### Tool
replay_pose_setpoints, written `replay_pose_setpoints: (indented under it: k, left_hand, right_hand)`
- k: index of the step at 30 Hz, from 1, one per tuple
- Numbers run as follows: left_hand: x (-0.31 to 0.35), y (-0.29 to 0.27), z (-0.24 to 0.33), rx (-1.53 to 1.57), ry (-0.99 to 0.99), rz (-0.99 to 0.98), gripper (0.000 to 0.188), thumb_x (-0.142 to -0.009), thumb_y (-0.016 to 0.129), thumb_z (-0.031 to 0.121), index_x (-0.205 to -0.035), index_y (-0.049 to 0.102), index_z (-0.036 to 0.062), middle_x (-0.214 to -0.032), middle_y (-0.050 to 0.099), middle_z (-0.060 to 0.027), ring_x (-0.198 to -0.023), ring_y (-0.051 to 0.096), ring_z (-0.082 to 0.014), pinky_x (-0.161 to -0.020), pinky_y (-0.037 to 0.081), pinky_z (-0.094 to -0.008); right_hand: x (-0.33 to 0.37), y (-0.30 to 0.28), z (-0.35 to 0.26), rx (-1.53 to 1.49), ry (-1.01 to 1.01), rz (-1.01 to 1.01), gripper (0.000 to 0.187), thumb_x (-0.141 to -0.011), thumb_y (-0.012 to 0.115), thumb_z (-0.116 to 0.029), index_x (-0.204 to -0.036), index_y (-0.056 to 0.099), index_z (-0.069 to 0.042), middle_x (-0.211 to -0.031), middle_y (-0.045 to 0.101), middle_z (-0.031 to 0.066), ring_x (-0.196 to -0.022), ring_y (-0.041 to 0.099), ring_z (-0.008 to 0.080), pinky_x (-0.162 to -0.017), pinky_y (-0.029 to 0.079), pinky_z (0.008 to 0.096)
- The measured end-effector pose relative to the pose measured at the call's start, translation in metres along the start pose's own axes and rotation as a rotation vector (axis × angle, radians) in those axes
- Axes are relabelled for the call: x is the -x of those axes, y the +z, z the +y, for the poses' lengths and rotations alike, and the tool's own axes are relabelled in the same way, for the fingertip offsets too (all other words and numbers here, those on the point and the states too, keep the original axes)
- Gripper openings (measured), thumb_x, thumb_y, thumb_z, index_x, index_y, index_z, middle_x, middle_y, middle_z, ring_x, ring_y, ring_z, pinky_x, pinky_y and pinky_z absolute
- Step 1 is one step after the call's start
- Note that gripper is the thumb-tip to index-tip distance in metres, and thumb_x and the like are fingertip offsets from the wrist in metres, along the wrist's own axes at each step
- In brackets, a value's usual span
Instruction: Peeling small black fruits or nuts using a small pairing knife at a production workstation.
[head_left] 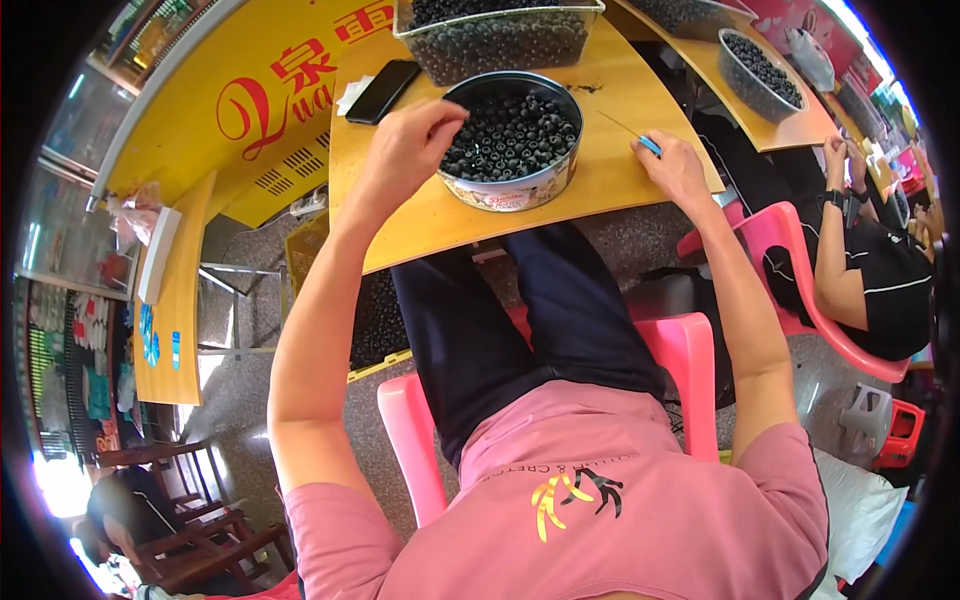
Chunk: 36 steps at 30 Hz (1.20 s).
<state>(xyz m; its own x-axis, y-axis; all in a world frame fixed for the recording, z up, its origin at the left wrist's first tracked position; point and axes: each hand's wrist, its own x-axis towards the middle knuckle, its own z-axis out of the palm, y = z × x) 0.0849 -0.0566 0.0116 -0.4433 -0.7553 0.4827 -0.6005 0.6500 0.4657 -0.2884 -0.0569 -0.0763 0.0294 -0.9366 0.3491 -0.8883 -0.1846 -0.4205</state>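
Blue-handled tool (650,145) sits gripped in right hand (676,170); left hand (412,138) curls over tub (535,193), hold unclear.

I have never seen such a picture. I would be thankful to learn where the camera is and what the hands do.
A wide fisheye camera on the person's head looks down, so straight edges bend. There is no machine, only two bare hands. The left hand is at the rim of a round printed tub of small dark berry-like pieces; its grip is unclear. The right hand holds a thin blue-handled tool. The yellow-brown wooden table also bears a flat black phone.
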Motion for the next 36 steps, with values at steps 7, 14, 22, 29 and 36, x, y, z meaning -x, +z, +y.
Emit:
replay_pose_setpoints:
  k: [7,14,22,29,36]
  left_hand:
    - [-0.053,0.051,-0.031,-0.452,-0.028,-0.377,0.024,-0.082,0.066,0.019,-0.101,0.064,0.0052,-0.101,0.067,-0.0158,-0.102,0.062,-0.0345,-0.084,0.052,-0.0446]
    - [-0.064,0.064,-0.04,-0.121,0.002,-0.533,0.019,-0.079,0.061,0.007,-0.098,0.063,0.0015,-0.093,0.067,-0.0174,-0.093,0.064,-0.0347,-0.081,0.051,-0.0414]
    - [-0.052,0.048,-0.032,-0.176,-0.002,-0.358,0.015,-0.079,0.062,0.007,-0.093,0.064,0.0025,-0.089,0.067,-0.0165,-0.091,0.064,-0.0341,-0.08,0.051,-0.0416]
    - [-0.056,0.051,-0.029,-0.279,-0.043,-0.634,0.016,-0.077,0.067,0.01,-0.09,0.063,0.0016,-0.093,0.067,-0.0166,-0.094,0.063,-0.0364,-0.083,0.049,-0.0437]
    - [-0.051,0.043,0.001,0.133,-0.136,-0.452,0.023,-0.082,0.071,0.01,-0.102,0.066,0.0011,-0.088,0.067,-0.007,-0.084,0.064,-0.0173,-0.077,0.05,-0.0293]
  right_hand:
    - [0.002,0.001,-0.016,-0.078,0.004,-0.015,0.03,-0.09,0.062,-0.031,-0.088,0.063,-0.001,-0.076,0.063,0.0224,-0.076,0.061,0.0417,-0.066,0.047,0.044]
    - [0.009,-0.005,-0.017,-0.15,0.01,-0.048,0.027,-0.091,0.064,-0.026,-0.088,0.062,0.001,-0.07,0.06,0.0179,-0.065,0.06,0.029,-0.062,0.045,0.0372]
    - [0.006,-0.027,-0.059,-0.612,0.136,-0.092,0.033,-0.092,0.066,-0.032,-0.097,0.066,0.001,-0.074,0.062,0.0025,-0.065,0.052,0.0087,-0.06,0.042,0.0254]
    - [0.014,-0.036,-0.087,-0.74,0.077,-0.168,0.034,-0.093,0.066,-0.029,-0.106,0.066,0.002,-0.078,0.061,-0.0023,-0.063,0.044,0.0013,-0.055,0.036,0.0189]
    - [0.024,-0.038,-0.088,-1.013,0.223,-0.288,0.025,-0.094,0.066,-0.026,-0.101,0.066,-0.002,-0.079,0.061,-0.0022,-0.059,0.043,0.0012,-0.051,0.033,0.0179]
